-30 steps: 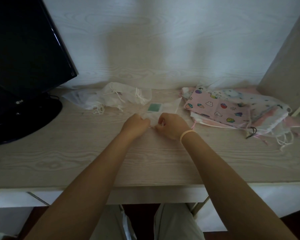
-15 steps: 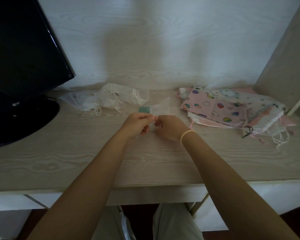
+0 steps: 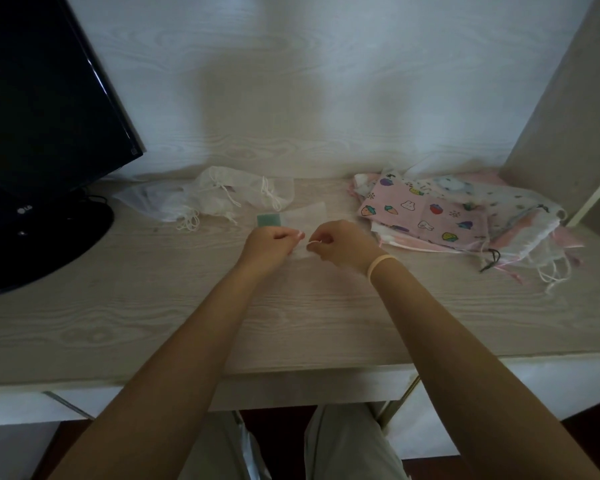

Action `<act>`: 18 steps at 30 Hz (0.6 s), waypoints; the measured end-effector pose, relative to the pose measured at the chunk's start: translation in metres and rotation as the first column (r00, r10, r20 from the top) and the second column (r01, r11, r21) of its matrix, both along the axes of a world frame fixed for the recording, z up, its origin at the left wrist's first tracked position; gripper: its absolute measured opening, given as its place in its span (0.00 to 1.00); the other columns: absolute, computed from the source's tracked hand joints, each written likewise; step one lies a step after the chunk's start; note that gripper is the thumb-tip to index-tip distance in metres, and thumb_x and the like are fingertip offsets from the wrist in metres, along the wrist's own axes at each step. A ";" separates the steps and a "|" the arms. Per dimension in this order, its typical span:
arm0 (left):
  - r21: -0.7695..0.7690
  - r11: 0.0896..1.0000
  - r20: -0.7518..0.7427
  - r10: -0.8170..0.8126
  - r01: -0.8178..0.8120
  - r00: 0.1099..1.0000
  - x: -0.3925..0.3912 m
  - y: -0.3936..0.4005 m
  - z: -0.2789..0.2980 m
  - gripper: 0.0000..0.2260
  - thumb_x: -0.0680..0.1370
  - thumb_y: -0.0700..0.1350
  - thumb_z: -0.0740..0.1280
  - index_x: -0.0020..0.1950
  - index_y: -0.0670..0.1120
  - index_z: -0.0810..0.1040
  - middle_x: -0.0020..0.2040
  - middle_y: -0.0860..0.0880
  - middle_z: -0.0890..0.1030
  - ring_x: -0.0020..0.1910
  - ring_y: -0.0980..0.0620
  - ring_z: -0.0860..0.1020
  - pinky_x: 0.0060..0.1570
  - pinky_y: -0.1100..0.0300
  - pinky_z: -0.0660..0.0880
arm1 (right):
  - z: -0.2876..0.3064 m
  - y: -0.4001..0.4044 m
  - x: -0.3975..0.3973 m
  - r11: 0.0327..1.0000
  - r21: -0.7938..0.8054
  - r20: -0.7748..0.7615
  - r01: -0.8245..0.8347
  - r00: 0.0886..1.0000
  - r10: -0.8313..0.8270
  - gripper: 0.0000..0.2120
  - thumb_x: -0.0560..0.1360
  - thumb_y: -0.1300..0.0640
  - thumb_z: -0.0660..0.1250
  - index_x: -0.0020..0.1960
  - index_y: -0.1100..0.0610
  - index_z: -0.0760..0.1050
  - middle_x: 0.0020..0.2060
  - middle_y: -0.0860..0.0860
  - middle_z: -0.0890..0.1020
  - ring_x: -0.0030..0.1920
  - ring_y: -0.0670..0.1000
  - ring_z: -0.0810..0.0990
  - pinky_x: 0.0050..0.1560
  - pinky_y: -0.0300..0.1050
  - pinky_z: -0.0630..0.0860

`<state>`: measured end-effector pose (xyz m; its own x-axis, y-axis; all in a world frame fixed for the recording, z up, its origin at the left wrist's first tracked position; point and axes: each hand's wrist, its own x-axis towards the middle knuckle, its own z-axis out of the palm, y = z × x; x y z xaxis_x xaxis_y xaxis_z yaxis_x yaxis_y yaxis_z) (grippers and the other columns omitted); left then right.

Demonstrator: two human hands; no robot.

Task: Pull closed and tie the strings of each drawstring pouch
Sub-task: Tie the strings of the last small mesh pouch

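A sheer white drawstring pouch [image 3: 305,216] with a green label lies flat on the desk's middle. My left hand [image 3: 269,245] and my right hand [image 3: 340,244] sit side by side at its near end, fingers curled. Each pinches the thin white string [image 3: 309,243] between them. A heap of sheer white pouches [image 3: 219,199] with looped strings lies at the back left. A stack of pink and white printed pouches [image 3: 440,216] lies at the right, strings trailing off its near right corner.
A black monitor [image 3: 45,109] on a round black base [image 3: 39,244] fills the left. A grey side panel [image 3: 568,112] rises at the far right. The pale wood desk [image 3: 291,323] ends at a front edge near my elbows.
Both hands stayed at the pouch's near end. The pouch shifted a little to the left on the desk, and a short piece of string now shows between my fingers.
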<state>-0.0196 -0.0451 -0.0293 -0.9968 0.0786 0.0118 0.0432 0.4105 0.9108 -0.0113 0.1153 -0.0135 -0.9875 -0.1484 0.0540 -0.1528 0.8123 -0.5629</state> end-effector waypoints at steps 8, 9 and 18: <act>-0.174 0.977 -0.017 -0.129 0.124 0.991 0.001 -0.010 0.001 0.03 0.75 0.45 0.73 0.45 0.47 0.84 0.32 0.56 0.75 0.32 0.60 0.71 0.35 0.66 0.65 | 0.020 -0.011 0.002 0.870 -0.492 0.126 -0.014 0.988 0.087 0.14 0.76 0.56 0.64 0.42 0.67 0.80 0.33 0.53 0.80 0.30 0.50 0.71 0.33 0.44 0.67; -0.175 0.976 -0.032 -0.136 0.128 0.990 -0.001 -0.011 0.000 0.08 0.75 0.47 0.72 0.38 0.45 0.82 0.30 0.54 0.73 0.30 0.58 0.70 0.34 0.63 0.64 | 0.022 -0.014 0.002 0.871 -0.492 0.115 -0.021 0.989 0.089 0.13 0.76 0.56 0.65 0.42 0.66 0.80 0.34 0.53 0.80 0.33 0.50 0.72 0.37 0.45 0.69; 0.129 0.985 0.179 -0.141 0.119 0.974 -0.002 -0.022 0.007 0.09 0.79 0.45 0.67 0.52 0.43 0.84 0.33 0.52 0.76 0.25 0.57 0.67 0.24 0.65 0.62 | 0.012 -0.018 -0.003 0.740 -0.669 0.087 0.071 0.996 -0.017 0.12 0.74 0.67 0.64 0.54 0.59 0.81 0.51 0.54 0.84 0.48 0.47 0.80 0.47 0.33 0.72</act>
<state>-0.0215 -0.0668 -0.0223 -0.9636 0.2166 -0.1569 -0.0863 0.3032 0.9490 -0.0141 0.0977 -0.0013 -0.9970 -0.0565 0.0536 -0.0650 0.2256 -0.9720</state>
